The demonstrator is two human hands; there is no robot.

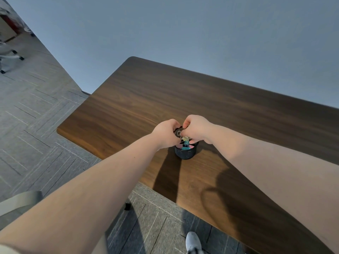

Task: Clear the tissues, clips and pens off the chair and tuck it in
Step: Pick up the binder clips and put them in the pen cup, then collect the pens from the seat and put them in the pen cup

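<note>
A small dark round cup (185,153) stands on the wooden desk (139,99), near its front edge. Coloured binder clips (185,146) fill the cup, blue and pink ones showing. My left hand (166,132) and my right hand (197,127) meet right over the cup's mouth, both with fingers curled around clips. A black clip with a silver loop shows between the two hands. The chair, the tissues and the pens are out of view.
Grey patterned carpet (36,110) lies left of and in front of the desk. A white office chair base (9,57) with castors stands far left. A grey wall runs behind the desk. My shoe (193,242) is at the bottom edge.
</note>
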